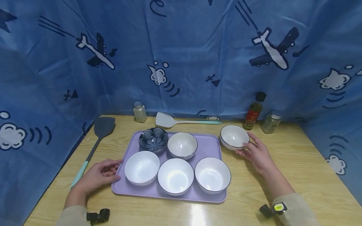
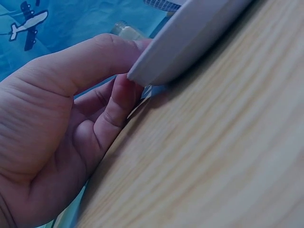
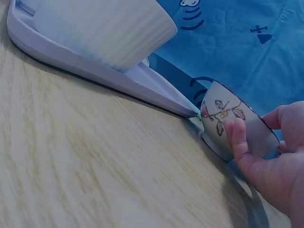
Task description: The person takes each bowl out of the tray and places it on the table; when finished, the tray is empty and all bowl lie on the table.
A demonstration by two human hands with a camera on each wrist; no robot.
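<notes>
The left hand (image 1: 97, 175) is pinching the left rim of the lavender tray (image 1: 207, 145). The right hand (image 1: 257, 155) is pinching a leaf-patterned bowl (image 1: 234, 137) beside the tray's right edge.

Head view: illumination was bright and fairly even, seemingly from overhead. A white glare patch marked the near part of the wooden table (image 1: 311, 175), and the front middle bowl (image 1: 176, 177) bore a broad, warm highlight. The bottle (image 1: 252, 115) leaned outward, as in wide-angle distortion; the curtain (image 1: 186, 40) was legible but slightly soft. Left wrist view: dimmer and bluish, with blurred wood grain and shade below the tray (image 2: 180, 47). Right wrist view: likewise dim; a soft shadow lay beneath the right hand (image 3: 280, 166) and the patterned bowl (image 3: 242, 128).
</notes>
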